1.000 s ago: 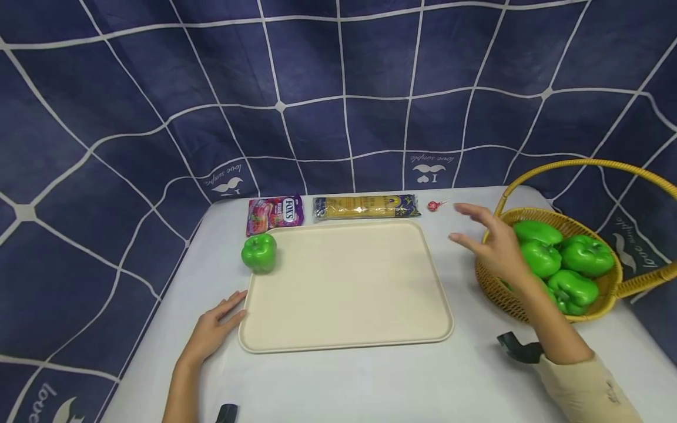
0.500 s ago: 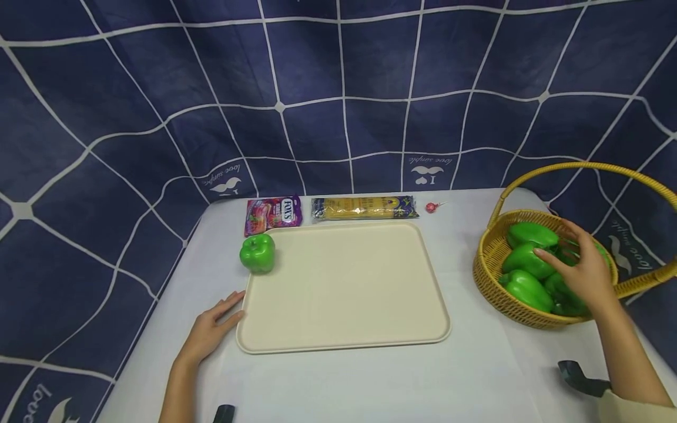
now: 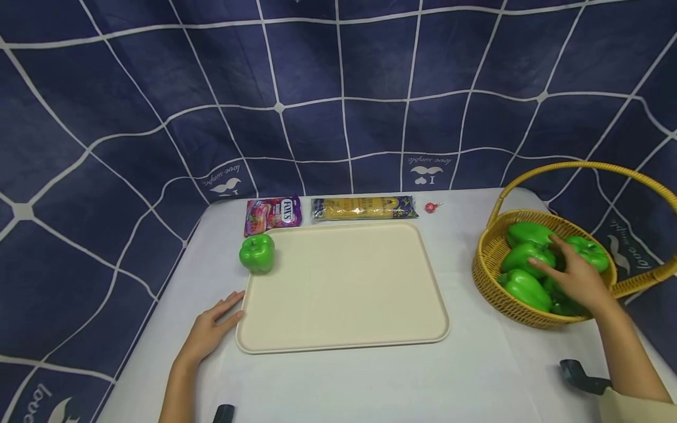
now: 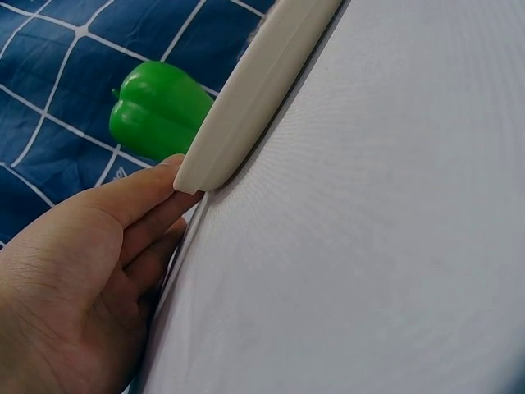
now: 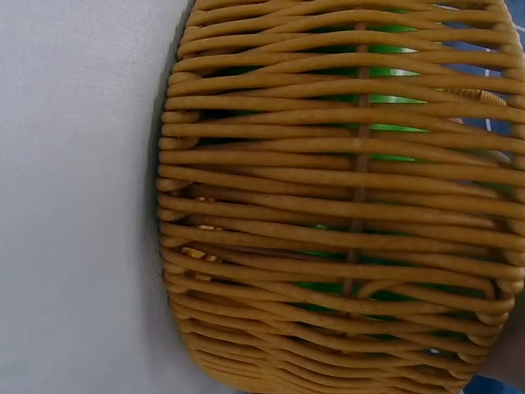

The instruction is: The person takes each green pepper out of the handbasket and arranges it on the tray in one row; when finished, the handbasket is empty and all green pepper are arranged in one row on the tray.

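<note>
Several green bell peppers lie in a yellow-brown wicker basket at the right. My right hand is over them, thumb and fingers spread near the right side of a middle pepper; whether they touch it is unclear. In the right wrist view the woven basket wall hides nearly all of that hand. My left hand lies with relaxed fingers against the left edge of a cream tray. In the left wrist view its fingertips touch the tray rim. Another green bell pepper sits at the tray's far left corner.
Behind the tray lie a purple-red FOX'S candy bag, a yellow pasta packet and a small red lollipop. The basket's tall handle arches over the peppers. A blue checked cloth hangs behind the white table.
My right hand has moved right into the basket, reached the right-hand pepper, then shifted slightly left and nearer. My left hand stays at the tray edge.
</note>
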The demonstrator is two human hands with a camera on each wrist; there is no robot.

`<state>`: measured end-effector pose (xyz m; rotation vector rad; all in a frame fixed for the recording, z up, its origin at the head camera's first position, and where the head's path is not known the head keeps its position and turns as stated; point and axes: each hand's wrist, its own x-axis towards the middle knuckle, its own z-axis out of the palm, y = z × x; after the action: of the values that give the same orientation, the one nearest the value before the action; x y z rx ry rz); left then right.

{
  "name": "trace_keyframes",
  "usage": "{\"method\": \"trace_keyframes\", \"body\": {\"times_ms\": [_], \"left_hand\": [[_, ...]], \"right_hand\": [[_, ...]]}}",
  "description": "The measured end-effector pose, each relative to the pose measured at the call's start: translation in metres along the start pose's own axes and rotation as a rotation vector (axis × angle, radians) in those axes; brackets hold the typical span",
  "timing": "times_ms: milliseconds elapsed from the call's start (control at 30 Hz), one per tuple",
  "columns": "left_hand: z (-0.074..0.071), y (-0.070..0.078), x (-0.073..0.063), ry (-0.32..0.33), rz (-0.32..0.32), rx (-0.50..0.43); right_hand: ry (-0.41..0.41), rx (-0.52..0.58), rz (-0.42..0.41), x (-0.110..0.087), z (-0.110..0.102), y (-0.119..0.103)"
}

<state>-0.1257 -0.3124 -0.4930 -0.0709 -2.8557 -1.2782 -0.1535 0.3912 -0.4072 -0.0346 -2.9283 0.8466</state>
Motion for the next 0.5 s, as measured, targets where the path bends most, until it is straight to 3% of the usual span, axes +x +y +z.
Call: {"method": "trace_keyframes", "body": {"times_ms": [200,500], "left_hand": [[0.0004,0.0004,-0.0003,0.000,-0.011,-0.007],[0.0004,0.0006,0.0001,0.000,-0.012,-0.010]], "right_hand": [[0.009,-0.077,0.005,0.0017,0.0023,-0.0001],[0.049,-0.079,0.005,0.0003,0.0029,-0.0008]]}}
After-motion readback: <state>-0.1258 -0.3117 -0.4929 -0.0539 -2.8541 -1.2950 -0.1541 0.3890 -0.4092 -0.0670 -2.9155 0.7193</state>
